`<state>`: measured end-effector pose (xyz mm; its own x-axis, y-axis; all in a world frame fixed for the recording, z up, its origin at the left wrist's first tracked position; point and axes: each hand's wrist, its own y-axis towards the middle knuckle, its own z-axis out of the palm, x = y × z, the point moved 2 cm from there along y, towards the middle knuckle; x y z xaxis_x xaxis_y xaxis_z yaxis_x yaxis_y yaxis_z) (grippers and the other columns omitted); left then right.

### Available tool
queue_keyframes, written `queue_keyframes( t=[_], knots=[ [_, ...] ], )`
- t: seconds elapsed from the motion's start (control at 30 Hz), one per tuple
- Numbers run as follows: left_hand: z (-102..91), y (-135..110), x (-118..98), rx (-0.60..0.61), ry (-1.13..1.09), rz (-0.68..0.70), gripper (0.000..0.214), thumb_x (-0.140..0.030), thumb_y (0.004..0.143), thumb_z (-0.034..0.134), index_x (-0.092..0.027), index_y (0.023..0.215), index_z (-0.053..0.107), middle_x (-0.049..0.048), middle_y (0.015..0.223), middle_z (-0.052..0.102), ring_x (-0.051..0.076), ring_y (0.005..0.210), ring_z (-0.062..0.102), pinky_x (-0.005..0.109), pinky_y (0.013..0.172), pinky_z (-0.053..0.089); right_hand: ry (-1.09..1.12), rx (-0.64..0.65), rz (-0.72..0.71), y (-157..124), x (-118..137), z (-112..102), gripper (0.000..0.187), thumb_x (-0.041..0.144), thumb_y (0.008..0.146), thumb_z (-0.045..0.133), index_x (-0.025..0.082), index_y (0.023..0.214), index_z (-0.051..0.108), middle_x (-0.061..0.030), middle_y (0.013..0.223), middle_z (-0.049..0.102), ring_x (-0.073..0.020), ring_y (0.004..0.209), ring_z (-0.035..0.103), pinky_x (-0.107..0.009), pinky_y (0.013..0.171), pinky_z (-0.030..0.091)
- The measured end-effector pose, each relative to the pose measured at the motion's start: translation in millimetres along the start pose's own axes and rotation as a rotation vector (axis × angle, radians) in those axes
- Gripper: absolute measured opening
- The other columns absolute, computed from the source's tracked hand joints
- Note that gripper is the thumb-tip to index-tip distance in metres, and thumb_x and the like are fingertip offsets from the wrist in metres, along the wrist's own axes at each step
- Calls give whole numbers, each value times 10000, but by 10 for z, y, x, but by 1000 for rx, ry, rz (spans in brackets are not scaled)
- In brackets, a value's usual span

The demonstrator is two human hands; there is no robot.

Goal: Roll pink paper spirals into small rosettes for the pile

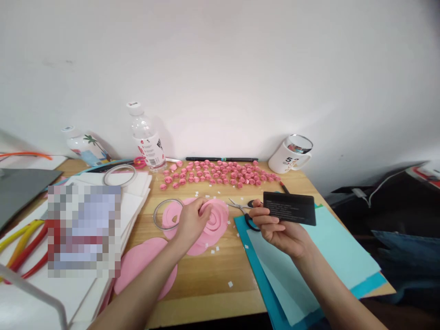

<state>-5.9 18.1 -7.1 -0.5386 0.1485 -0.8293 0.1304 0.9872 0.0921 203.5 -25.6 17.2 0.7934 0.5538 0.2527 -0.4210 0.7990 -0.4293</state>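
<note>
The right hand (280,233) is pinching the black card (289,208) near the light blue paper (347,256). The left hand (190,222) is curling over the pink spiral (216,221), which is lying on the bench (202,284); whether it is pinching paper cannot be told. Caution: open scissors (244,209) are pointing toward the spiral; a sideways sweep could snag it. The bottle (147,143) is standing capped; its contents and the mug's (282,158) are not showing clearly.

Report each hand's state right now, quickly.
Left hand: fingers curled at the pink paper spiral; whether they grip it cannot be told.
Right hand: closed, holding the black card between thumb and fingers.
</note>
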Motion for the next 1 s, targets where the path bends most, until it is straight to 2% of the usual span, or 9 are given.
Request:
queue_keyframes(
  t=[0.13,0.37,0.47,0.87,1.0],
  knots=[
    [-4,0,-7,-6,13,-6,209,-268,782,473,-180,594,496,-35,543,496,111,535,449,220,519,316,3,6,65,40,-50,86,115,76,869,421,162,858,498,52,629,392,-25,438,383,-45,338,332],
    [-3,-6,-19,27,-54,-43,216,-335,806,474,-187,680,569,-29,561,571,133,568,531,225,556,369,39,62,144,105,-124,84,89,107,886,422,182,885,469,58,628,420,-23,459,409,-47,354,331],
    [-4,-7,-15,10,-29,-39,223,-338,791,489,-183,652,570,-19,583,579,138,584,529,225,543,362,58,86,164,117,-137,104,73,118,887,429,180,894,465,59,620,422,-26,462,417,-56,351,327],
    [-7,0,-12,-31,-26,-4,210,-308,763,498,-176,620,577,-14,569,546,135,584,491,231,541,338,37,132,148,130,-126,126,78,84,860,459,152,886,487,49,633,436,-28,477,430,-75,362,339],
    [-6,-1,-15,-25,-24,-12,220,-320,771,489,-177,626,571,-13,577,562,137,588,511,230,547,354,13,150,155,128,-128,130,78,79,851,471,150,878,488,50,627,441,-27,468,420,-75,347,309]
  ],
)
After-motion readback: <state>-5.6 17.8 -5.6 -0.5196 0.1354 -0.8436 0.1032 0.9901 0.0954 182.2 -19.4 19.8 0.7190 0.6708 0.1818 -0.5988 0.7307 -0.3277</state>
